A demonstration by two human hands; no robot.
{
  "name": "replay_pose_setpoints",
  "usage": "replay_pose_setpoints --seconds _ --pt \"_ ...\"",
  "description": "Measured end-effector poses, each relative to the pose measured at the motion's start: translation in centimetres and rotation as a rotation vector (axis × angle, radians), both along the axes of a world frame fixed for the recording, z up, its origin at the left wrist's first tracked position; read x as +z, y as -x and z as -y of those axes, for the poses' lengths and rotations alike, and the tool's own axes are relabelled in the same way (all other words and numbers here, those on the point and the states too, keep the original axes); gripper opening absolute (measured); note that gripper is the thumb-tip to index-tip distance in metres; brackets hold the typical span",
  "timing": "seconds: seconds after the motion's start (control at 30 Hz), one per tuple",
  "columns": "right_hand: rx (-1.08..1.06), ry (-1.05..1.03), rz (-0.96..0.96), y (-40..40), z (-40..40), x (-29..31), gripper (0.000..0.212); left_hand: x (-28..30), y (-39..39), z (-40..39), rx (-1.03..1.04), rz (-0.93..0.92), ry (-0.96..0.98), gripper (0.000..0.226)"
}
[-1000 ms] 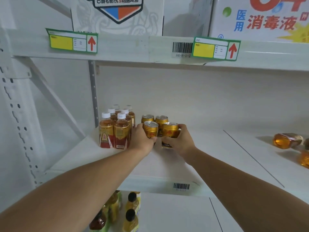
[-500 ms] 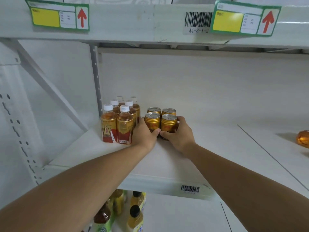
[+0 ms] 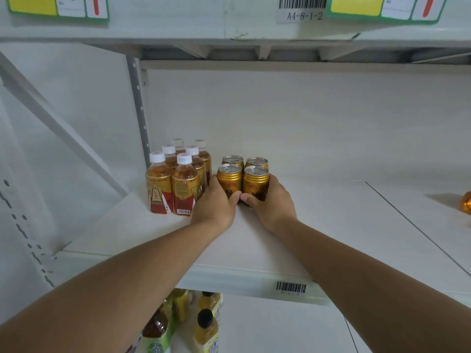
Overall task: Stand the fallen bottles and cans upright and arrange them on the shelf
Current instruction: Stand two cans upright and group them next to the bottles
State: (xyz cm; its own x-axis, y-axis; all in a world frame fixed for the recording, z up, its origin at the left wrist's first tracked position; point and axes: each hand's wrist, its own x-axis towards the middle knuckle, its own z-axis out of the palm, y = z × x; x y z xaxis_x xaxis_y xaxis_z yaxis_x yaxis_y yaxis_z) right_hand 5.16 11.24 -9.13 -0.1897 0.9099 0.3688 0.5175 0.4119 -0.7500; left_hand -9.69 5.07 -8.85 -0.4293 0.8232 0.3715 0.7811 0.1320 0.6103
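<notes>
Two gold cans stand upright at the front of a small block on the white shelf (image 3: pixel 318 225). My left hand (image 3: pixel 216 202) wraps the front left gold can (image 3: pixel 229 178). My right hand (image 3: pixel 272 202) wraps the front right gold can (image 3: pixel 255 180). My thumbs nearly touch below the cans. Two more gold cans (image 3: pixel 244 161) stand right behind them. To the left, several amber tea bottles (image 3: pixel 178 177) with white caps stand upright in a tight cluster. At the far right edge a fallen amber bottle (image 3: pixel 466 202) lies on the shelf, mostly cut off.
The upper shelf beam (image 3: pixel 229 26) with barcode and arrow labels hangs close overhead. A diagonal brace (image 3: pixel 63 128) and perforated upright stand on the left. Below, the lower shelf holds green-label and yellow bottles (image 3: pixel 193 324). The shelf stretches white to the right of the cans.
Both hands have pushed the two front cans back against the rear pair and set them down. The camera has tilted down and moved in, so the fallen bottles at right slipped nearly out of view.
</notes>
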Motion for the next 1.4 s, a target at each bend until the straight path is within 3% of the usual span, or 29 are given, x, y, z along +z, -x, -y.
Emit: replay_pose_setpoints --seconds 0.27,0.7,1.1,1.2,1.3,1.4 --pt "-0.038 -0.001 0.068 0.1 -0.3 -0.3 0.070 0.2 -0.2 0.6 -0.023 0.058 0.044 0.085" --pt "-0.047 0.004 0.094 0.2 -0.4 -0.6 0.071 0.4 -0.2 0.8 -0.019 0.145 0.010 0.081" --pt "-0.050 0.012 0.105 0.1 -0.5 -0.9 0.066 0.3 -0.3 0.9 -0.020 0.145 0.004 0.061" --pt "-0.019 0.032 0.060 0.1 0.3 -0.6 0.066 0.9 -0.6 1.7 -0.057 0.133 0.015 0.071" --pt "-0.022 0.030 0.118 -0.7 0.9 0.5 0.083 2.0 -0.5 2.4 -0.107 0.157 0.051 0.085" --pt "-0.072 0.038 0.335 -3.0 1.4 1.3 0.100 2.7 0.2 4.0 -0.126 0.063 0.142 0.066"
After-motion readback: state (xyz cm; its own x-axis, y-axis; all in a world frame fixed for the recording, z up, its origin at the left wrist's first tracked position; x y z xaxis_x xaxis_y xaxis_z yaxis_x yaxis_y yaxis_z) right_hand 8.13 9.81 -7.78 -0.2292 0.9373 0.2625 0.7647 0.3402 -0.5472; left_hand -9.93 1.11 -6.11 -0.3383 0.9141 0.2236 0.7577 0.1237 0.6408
